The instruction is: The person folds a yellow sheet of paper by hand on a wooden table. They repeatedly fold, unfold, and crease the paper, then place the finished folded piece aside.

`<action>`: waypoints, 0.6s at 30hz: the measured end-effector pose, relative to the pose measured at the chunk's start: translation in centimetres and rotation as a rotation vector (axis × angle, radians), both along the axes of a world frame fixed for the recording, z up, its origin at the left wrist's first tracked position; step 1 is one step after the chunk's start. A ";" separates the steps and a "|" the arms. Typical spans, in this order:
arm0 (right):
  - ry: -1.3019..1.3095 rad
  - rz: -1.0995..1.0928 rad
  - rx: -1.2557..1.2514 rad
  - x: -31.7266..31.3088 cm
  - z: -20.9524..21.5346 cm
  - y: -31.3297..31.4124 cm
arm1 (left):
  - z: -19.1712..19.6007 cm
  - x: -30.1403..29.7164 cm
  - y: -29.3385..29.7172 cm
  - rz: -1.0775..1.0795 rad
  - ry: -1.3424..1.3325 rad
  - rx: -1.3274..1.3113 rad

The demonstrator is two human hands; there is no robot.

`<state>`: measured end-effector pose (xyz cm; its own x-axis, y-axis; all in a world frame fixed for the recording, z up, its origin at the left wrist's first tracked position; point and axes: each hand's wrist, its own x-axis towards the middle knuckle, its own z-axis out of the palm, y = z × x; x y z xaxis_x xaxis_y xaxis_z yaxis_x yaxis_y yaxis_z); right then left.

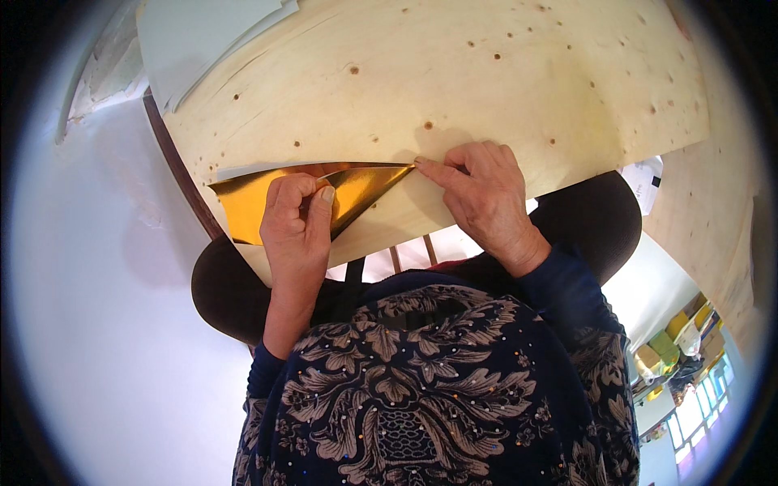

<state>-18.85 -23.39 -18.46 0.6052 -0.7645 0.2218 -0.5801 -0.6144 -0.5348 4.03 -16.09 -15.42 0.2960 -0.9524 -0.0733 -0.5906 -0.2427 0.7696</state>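
A sheet of shiny gold foil paper [248,198] lies near the front edge of the wooden board table. It is folded over, narrowing to a sharp point at its right end. My left hand [293,219] is closed in a pinch, thumb against bent fingers, on the near, lifted part of the gold sheet. At the pointed right tip, the index finger of my right hand [490,198] presses the paper down; its other fingers are curled, and its thumb is partly hidden.
The pale plywood tabletop [502,89] has dark knots and spreads beyond my hands. Several white sheets [198,40] lie at its far left corner. My knees [596,215] are under the front edge. Boxes and bags [677,344] stand far off at the lower right, by a window.
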 end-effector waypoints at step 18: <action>0.106 0.056 0.019 -0.3 0.1 0.5 | -0.7 -0.2 -1.0 0.099 0.001 0.098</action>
<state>-19.20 -22.88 -18.39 0.6663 -0.7324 0.1403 -0.5992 -0.6378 -0.4839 3.84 -17.12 -16.11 0.3876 -0.9069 -0.1651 -0.5593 -0.3737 0.7399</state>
